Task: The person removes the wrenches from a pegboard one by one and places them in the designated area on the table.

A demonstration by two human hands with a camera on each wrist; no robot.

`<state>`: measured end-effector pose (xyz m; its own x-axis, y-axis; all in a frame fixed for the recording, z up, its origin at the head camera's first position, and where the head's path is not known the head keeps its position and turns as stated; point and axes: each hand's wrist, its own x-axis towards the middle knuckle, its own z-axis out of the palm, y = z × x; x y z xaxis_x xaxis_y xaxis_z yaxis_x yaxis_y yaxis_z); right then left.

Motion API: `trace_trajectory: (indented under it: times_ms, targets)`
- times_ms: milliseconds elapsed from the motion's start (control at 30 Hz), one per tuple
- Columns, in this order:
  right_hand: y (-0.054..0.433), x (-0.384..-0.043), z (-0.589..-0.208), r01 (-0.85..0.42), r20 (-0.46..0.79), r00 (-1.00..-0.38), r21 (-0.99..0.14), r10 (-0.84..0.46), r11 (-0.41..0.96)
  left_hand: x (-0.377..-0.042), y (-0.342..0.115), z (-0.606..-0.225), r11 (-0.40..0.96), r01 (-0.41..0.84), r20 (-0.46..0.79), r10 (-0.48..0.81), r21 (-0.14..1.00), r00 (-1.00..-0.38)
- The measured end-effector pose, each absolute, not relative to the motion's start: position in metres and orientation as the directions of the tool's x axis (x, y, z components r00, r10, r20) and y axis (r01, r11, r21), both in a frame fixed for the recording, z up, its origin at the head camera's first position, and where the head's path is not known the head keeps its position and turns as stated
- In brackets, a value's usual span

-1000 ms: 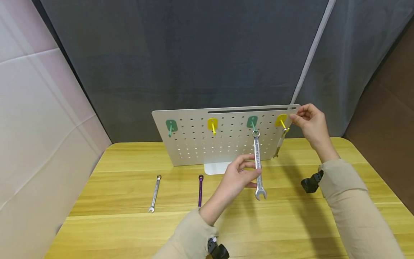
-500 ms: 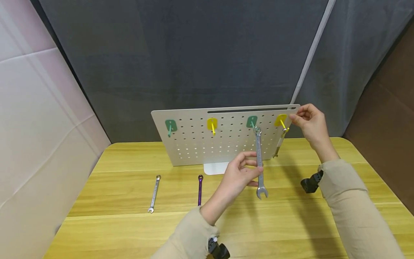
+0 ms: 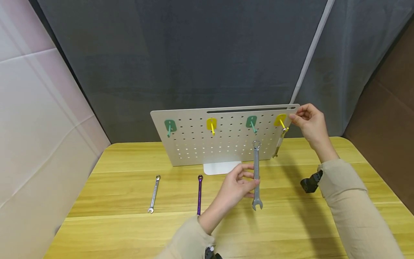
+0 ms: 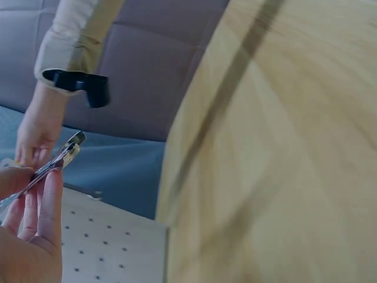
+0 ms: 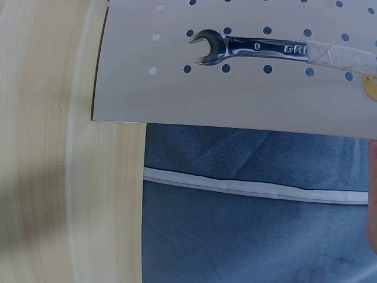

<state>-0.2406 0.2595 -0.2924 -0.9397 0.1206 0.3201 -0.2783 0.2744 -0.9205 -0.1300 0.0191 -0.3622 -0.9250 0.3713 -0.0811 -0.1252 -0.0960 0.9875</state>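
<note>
My left hand (image 3: 237,183) pinches a silver combination wrench (image 3: 256,162) between thumb and fingers, its ring end up and its open end down. That ring stands a little below the right green hook (image 3: 251,122), apart from it in the head view. A white pegboard (image 3: 194,144) stands upright behind. At its upper right corner, my right hand (image 3: 311,124) grips the edge with thumb and fingers. A second wrench (image 5: 265,47) with a pale wrap on its shank hangs from the right yellow hook (image 3: 280,119). In the left wrist view the held wrench (image 4: 65,156) points past the fingertips.
Two more wrenches lie on the wooden table (image 3: 113,190): a silver one (image 3: 154,194) at the left and a purple one (image 3: 199,194) partly behind the left forearm. The left green hook (image 3: 170,126) and left yellow hook (image 3: 211,125) hold nothing. Grey fabric (image 3: 194,54) hangs behind.
The left hand has drawn the wrench down and slightly left; its ring, which overlapped the right green hook before, now sits below it. The right hand stays on the board's edge.
</note>
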Motion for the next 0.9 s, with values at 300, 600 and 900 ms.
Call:
trace_trajectory:
  times_ms: [300, 600, 900]
  targets:
    - [0.258, -0.240, -0.292, -0.265, 0.321, -0.939, -0.907, 0.127, 0.329, -0.121, 0.017, -0.389, -0.073, -0.157, -0.120, 0.368, 0.985, -0.922]
    - [0.259, -0.239, -0.292, -0.262, 0.314, -0.941, -0.911, 0.124, 0.317, -0.114, 0.012, -0.412, -0.063, -0.188, -0.156, 0.334, 0.980, -0.929]
    - [0.257, -0.238, -0.292, -0.274, 0.320, -0.939, -0.916, 0.122, 0.294, -0.113, 0.002, -0.427, -0.003, -0.250, -0.241, 0.256, 0.968, -0.936]
